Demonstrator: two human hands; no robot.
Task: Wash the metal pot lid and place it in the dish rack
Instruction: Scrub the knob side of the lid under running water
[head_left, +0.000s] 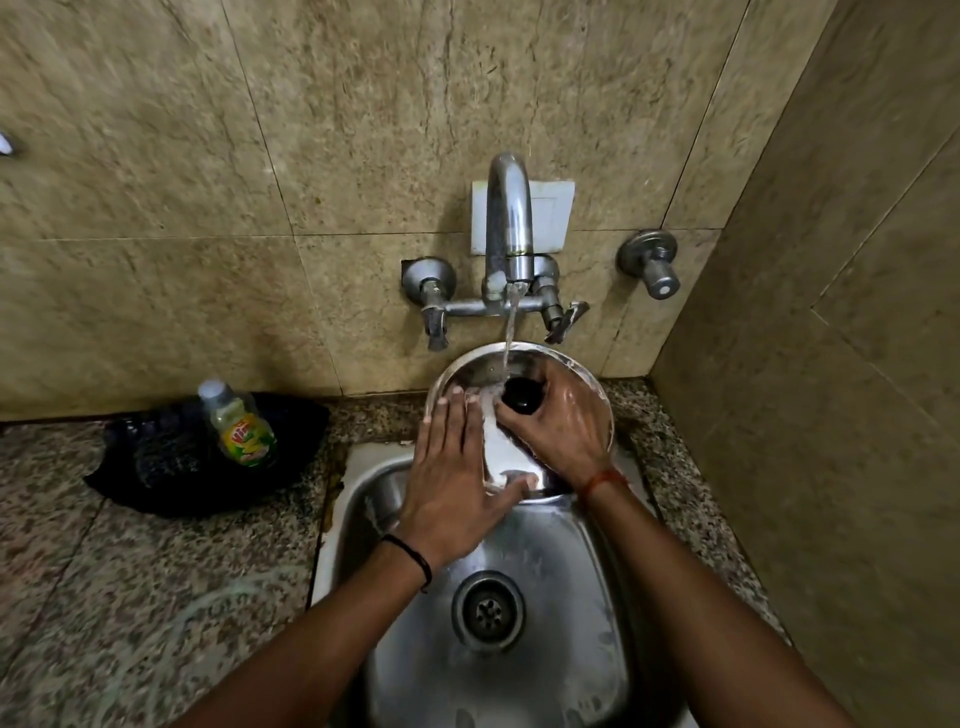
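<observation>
The round metal pot lid is held tilted above the back of the steel sink, under a running stream from the tap. Water lands near its black knob. My right hand grips the lid at the knob, fingers wrapped around it. My left hand lies flat with fingers spread on the lid's left and lower face, thumb along its lower rim. Both hands are wet. The lid's middle is hidden by my hands.
A dish-soap bottle stands on a dark cloth on the speckled granite counter left of the sink. Tap handles flank the spout. A valve sticks out of the tiled wall; a side wall closes the right.
</observation>
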